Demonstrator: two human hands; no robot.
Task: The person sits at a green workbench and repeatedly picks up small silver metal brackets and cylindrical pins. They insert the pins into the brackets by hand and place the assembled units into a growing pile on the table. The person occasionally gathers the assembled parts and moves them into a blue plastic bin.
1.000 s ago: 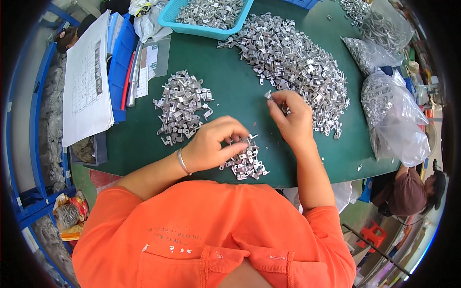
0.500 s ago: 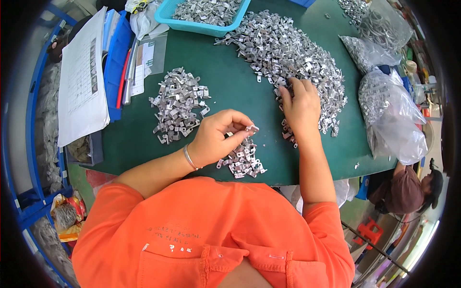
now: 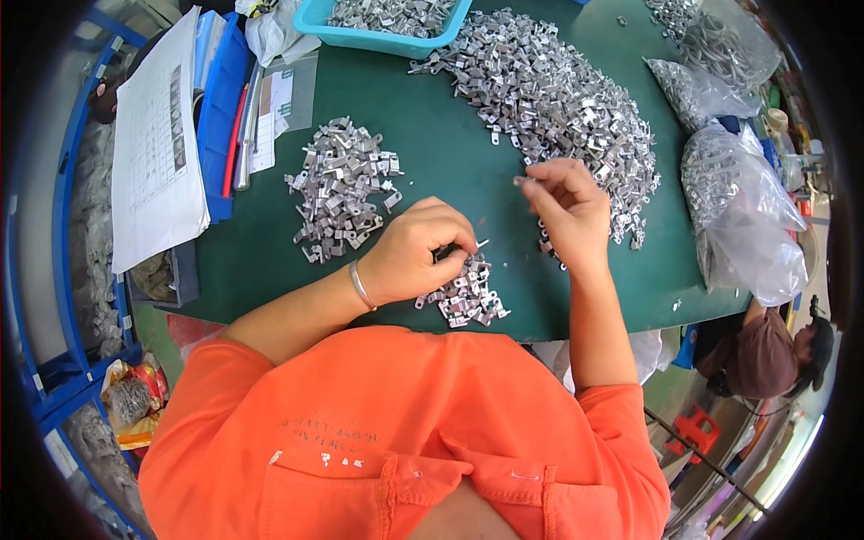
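My left hand (image 3: 416, 254) is closed in a pinch above a small near pile of metal brackets (image 3: 466, 299). A sliver of a small metal bracket (image 3: 483, 243) shows at its fingertips; the rest is hidden by the fingers. My right hand (image 3: 572, 211) pinches another small metal bracket (image 3: 521, 181) between thumb and forefinger, at the near left edge of the large pile of brackets (image 3: 562, 94). To the left of my left hand lies a medium pile of the same silvery brackets (image 3: 342, 189), apart from the others.
On the green tabletop (image 3: 423, 162), a turquoise basket (image 3: 382, 40) of metal parts stands at the back. Clear bags of parts (image 3: 733, 211) line the right edge. A blue tray (image 3: 220, 117) with papers (image 3: 157, 144) stands at left. Another person (image 3: 760, 355) is at far right.
My right hand has drawn back from the large pile, now with a bracket in its fingertips. My left fingers have turned down, hiding most of their bracket. The view has shifted slightly.
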